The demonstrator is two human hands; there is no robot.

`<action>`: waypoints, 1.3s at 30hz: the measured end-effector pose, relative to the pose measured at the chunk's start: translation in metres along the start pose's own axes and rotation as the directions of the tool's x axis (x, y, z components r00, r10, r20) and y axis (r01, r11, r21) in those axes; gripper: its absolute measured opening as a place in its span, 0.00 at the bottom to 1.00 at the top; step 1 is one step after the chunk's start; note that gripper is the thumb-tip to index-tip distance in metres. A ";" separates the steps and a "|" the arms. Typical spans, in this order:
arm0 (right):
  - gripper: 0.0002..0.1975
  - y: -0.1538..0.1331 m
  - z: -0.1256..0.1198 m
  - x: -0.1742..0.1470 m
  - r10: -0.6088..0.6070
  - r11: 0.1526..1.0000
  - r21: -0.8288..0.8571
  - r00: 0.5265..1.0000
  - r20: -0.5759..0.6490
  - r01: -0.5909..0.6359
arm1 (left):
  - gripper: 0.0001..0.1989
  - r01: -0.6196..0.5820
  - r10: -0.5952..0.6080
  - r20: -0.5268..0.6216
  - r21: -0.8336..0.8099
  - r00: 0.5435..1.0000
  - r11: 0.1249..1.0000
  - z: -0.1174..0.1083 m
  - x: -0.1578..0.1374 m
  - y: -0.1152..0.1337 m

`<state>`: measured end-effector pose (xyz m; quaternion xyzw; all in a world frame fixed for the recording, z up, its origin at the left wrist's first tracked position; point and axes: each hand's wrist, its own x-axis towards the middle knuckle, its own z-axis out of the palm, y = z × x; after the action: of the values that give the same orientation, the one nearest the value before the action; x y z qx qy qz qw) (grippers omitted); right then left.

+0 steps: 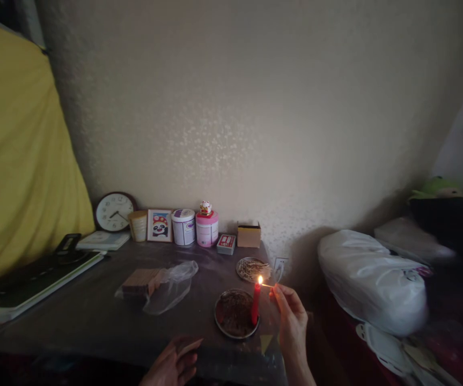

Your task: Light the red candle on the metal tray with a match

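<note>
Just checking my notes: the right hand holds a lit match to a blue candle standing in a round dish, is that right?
Not quite: the candle is red, not blue, as the head view shows. The rest holds: the right hand holds a lit match to its tip, and it stands in a round dish.

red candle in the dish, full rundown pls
The red candle is a slim, plain stick, waxy in look, standing upright at the right edge of a round metal dish near the table's front right corner. Its tip is at the small flame, where a lit match held by the right hand meets it. Whether the wick itself burns cannot be told. The dish holds dark brownish matter around its base. The left hand rests apart on the table.
</note>
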<state>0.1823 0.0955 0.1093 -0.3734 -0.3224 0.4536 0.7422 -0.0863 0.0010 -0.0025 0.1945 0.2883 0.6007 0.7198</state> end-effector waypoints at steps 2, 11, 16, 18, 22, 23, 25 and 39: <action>0.18 0.001 -0.002 0.000 -0.004 1.000 -0.016 1.000 -0.001 0.004 | 0.18 0.010 -0.010 0.001 -0.002 1.000 1.000 -0.002 -0.001 0.001; 0.19 0.000 -0.004 0.000 0.014 0.997 -0.075 1.000 -0.020 -0.015 | 0.19 0.011 -0.011 -0.040 0.002 0.999 1.000 0.010 -0.006 0.005; 0.19 -0.005 0.001 -0.005 0.011 0.997 -0.082 1.000 -0.011 -0.012 | 0.18 0.014 -0.014 0.010 -0.015 1.000 1.000 -0.001 -0.003 0.001; 0.18 -0.007 0.002 -0.006 0.012 0.997 -0.082 1.000 -0.002 -0.013 | 0.17 0.010 -0.009 0.044 -0.023 0.999 1.000 -0.007 -0.003 -0.001; 0.19 -0.004 0.002 -0.007 0.032 0.996 -0.078 1.000 0.001 -0.031 | 0.16 0.024 -0.021 0.087 -0.030 0.996 0.999 -0.011 -0.003 -0.002; 0.19 -0.003 0.002 -0.007 0.036 0.996 -0.077 0.999 -0.001 -0.036 | 0.16 0.027 -0.024 0.091 -0.031 0.996 0.999 -0.010 -0.004 -0.002; 0.20 -0.001 0.001 -0.006 0.041 0.996 -0.078 0.999 -0.005 -0.041 | 0.17 0.025 -0.022 0.091 -0.034 0.996 0.999 -0.008 -0.004 -0.001; 0.18 0.014 -0.005 0.001 0.032 0.999 -0.037 0.999 0.033 -0.031 | 0.18 0.018 -0.017 0.028 -0.014 0.999 1.000 0.003 -0.008 0.001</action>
<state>0.1809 0.0992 0.0955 -0.3841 -0.3369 0.4655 0.7227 -0.0859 -0.0061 0.0013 0.1953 0.2756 0.5936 0.7304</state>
